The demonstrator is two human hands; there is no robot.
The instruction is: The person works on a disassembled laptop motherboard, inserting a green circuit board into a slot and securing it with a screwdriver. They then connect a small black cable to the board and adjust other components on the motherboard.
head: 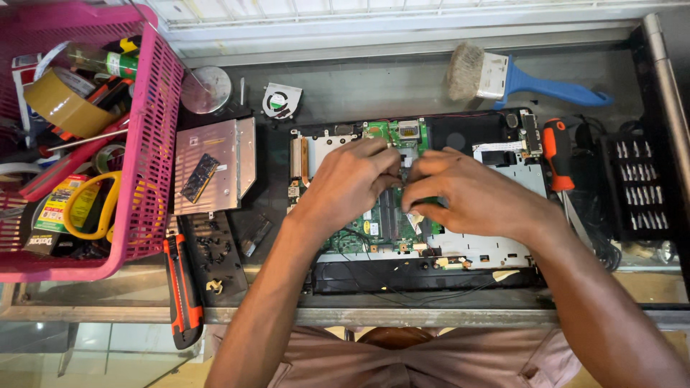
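An opened laptop base (496, 251) lies on the dark bench with its green motherboard (392, 226) exposed. Both hands rest on the middle of the board. My left hand (348, 183) has its fingers curled and pinched near the board's upper centre. My right hand (471, 194) meets it fingertip to fingertip, pinching at the same small spot. What the fingertips grip is hidden beneath them. Thin black wires (374, 276) run along the front edge of the base.
A pink basket (154, 144) with tape rolls, scissors and tools stands at left. A silver optical drive (215, 165) with a memory stick on it, a small fan (280, 100), a blue-handled brush (525, 82), an orange-and-black screwdriver (557, 154), a bit set (640, 187) and an orange cutter (183, 294) surround the laptop.
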